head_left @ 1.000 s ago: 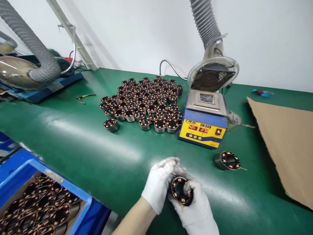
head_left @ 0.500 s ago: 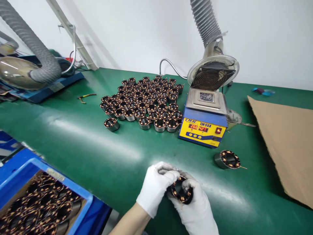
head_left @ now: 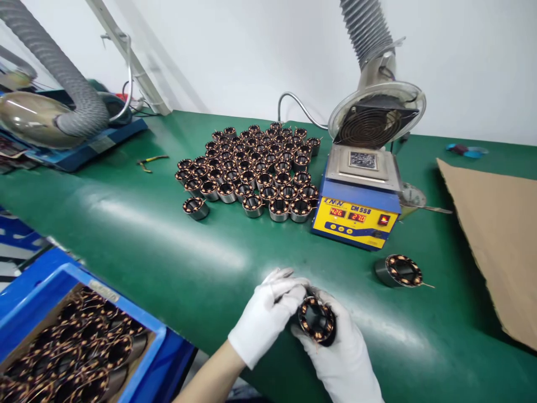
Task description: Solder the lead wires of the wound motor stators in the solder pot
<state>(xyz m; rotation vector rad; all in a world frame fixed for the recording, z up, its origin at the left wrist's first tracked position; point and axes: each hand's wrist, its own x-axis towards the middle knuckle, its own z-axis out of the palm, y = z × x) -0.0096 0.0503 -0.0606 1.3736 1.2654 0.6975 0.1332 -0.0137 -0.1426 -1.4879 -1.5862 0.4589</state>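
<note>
Both of my hands wear white gloves, close together over the front of the green bench. My right hand (head_left: 342, 347) is wrapped round a motor stator (head_left: 305, 326), a dark metal ring with copper windings, its open end facing up toward me. At the stator's upper left edge, my left hand (head_left: 268, 310) has thumb and fingers pressed together; what lies between them is hidden. A single stator (head_left: 382, 272) with a short wire end sits on the bench to the right, beyond my right hand.
Many stators (head_left: 252, 206) stand grouped at mid-bench. Beside them is a yellow-and-blue solder pot (head_left: 356, 221) under an extractor hood (head_left: 377, 120). A blue bin (head_left: 157, 341) of wired stators is at lower left. Cardboard (head_left: 499, 235) lies right; small cutters (head_left: 151, 161) lie at back left.
The view has shifted slightly. My right thumb has come out of the stator's opening and now lies along its outside. My left fingers stay pressed together at its edge.
</note>
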